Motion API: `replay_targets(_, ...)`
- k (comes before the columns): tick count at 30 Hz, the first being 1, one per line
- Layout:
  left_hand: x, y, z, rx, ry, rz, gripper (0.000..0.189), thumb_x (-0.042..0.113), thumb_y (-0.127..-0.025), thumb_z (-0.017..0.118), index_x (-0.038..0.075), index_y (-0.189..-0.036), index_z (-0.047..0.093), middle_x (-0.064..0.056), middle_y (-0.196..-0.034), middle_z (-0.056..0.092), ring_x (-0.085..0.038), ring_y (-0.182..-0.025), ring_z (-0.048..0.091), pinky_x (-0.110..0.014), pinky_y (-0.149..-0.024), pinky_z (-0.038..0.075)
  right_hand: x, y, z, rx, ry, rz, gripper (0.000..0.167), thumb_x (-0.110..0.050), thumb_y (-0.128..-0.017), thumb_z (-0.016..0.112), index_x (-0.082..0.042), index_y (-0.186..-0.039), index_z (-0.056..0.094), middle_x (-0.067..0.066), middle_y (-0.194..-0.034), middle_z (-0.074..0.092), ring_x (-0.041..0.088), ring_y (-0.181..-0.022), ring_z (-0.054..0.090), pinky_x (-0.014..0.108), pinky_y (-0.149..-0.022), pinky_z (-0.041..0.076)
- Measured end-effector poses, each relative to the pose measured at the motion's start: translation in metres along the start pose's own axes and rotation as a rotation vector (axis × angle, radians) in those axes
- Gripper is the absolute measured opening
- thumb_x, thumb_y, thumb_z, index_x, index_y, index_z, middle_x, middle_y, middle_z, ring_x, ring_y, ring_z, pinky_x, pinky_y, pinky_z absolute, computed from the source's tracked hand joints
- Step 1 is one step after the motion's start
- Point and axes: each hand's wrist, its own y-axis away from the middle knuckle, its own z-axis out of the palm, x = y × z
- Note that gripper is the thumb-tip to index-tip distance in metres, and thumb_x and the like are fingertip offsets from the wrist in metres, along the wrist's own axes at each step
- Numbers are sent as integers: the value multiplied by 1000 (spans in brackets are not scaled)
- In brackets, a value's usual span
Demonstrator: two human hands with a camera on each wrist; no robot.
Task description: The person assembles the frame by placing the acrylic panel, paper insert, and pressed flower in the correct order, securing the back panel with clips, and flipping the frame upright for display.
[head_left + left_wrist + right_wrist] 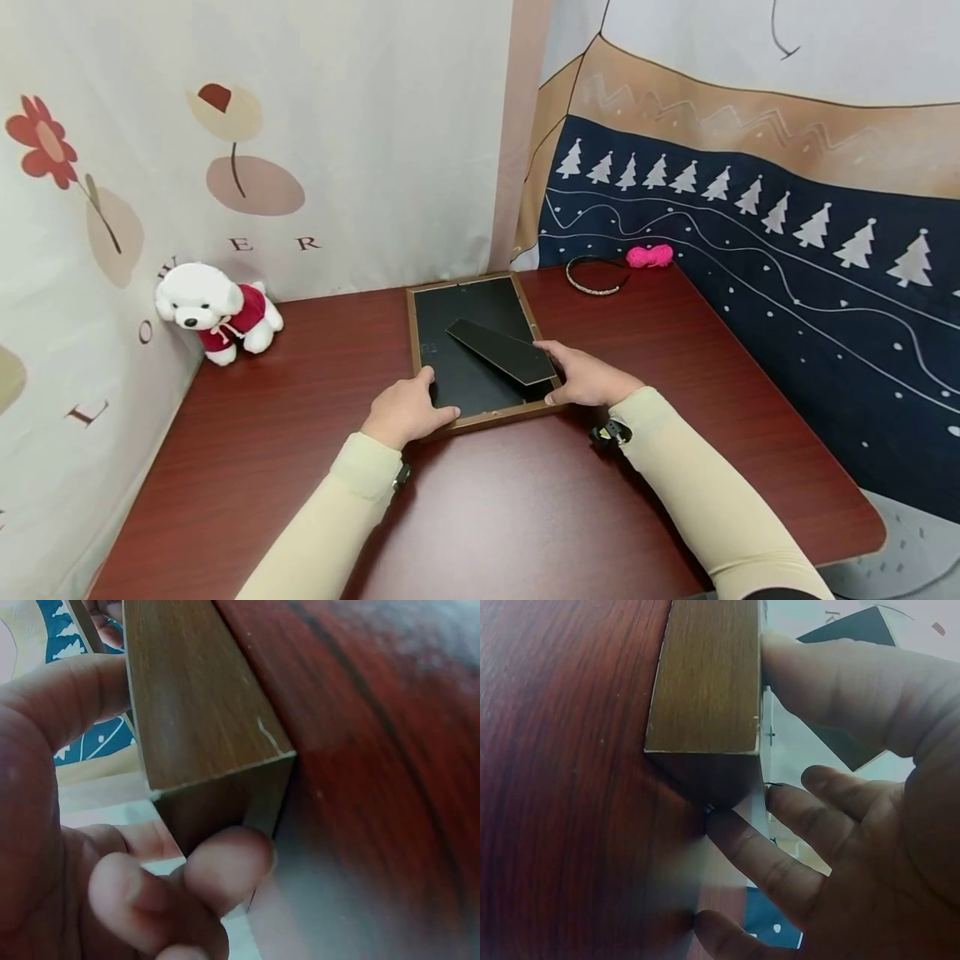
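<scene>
A picture frame [491, 414] with a brown wooden rim lies face down on the table, its black back [450, 312] upward. From that back a black easel stand [502, 352] sticks up at a slant. My left hand [402, 410] grips the near left corner, thumb on the rim and fingers against the side. Around the near right corner, my right hand [588, 377] holds the rim, its thumb on top and fingers along the outer side. The wooden edge [199, 697] fills the left wrist view, and a corner [705, 682] shows in the right one. The front is hidden.
A white plush dog [225, 308] in a red top sits at the table's back left. Toward the back right are a headband [596, 290] and a bright pink bundle [649, 256]. Curtains hang behind the red-brown table [315, 367] and along its right side.
</scene>
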Motion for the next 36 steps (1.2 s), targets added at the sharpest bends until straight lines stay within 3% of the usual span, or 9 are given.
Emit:
replay_targets(5,-14,3,-2,-49,85,79,81,45,-94,74,3,-156,44,-23,-140,65,-35,-117,69,-54,-98,55,-1,0,0,-3,6,5,100,-12,-84,86,-12,-166,29,18,-159,47,36,-142,48,57,-120,39)
replay_targets(9,-24,8,-4,-96,156,102,85,39,-96,76,7,-163,35,-20,-135,67,-32,-118,68,-54,-102,53,-2,-1,0,-12,-7,5,99,-12,-85,86,-12,-166,29,18,-156,49,36,-141,50,56,-119,40)
replay_targets(10,-26,10,-4,-91,164,105,87,38,-96,77,7,-164,32,-19,-131,69,-31,-115,69,-54,-101,54,-2,-1,0,-13,-11,1,99,-12,-85,85,-12,-166,29,18,-156,50,36,-140,51,56,-118,40)
replay_targets(13,-28,14,-1,-69,187,95,92,35,-96,78,8,-166,24,-9,-95,72,-23,-86,70,-46,-84,56,0,-2,1,-16,-20,-6,98,-11,-85,85,-12,-165,29,17,-155,51,35,-140,51,56,-118,41)
replay_targets(17,-28,18,2,-42,219,84,94,34,-96,78,4,-164,22,-5,-78,62,-19,-67,59,-37,-68,50,0,-1,1,-11,-22,-8,97,-11,-85,85,-13,-165,30,16,-154,52,34,-138,52,56,-118,41)
replay_targets(23,-30,19,4,-33,243,61,93,34,-94,80,2,-162,26,-6,-91,62,-18,-76,59,-38,-72,51,0,1,1,-8,-37,-13,94,-10,-86,84,-14,-164,31,16,-152,54,33,-136,53,56,-118,40)
replay_targets(29,-32,18,3,-34,260,57,92,34,-94,80,5,-164,28,-5,-92,61,-17,-75,58,-37,-73,51,-1,2,3,9,-41,-24,92,-9,-86,84,-14,-163,33,15,-151,55,32,-136,54,56,-118,40)
replay_targets(36,-30,18,2,-37,257,74,90,31,-95,79,3,-163,28,-9,-94,65,-20,-80,61,-42,-77,53,-2,9,8,85,41,26,93,-14,-88,85,-7,-164,31,20,-160,45,36,-145,48,54,-119,40)
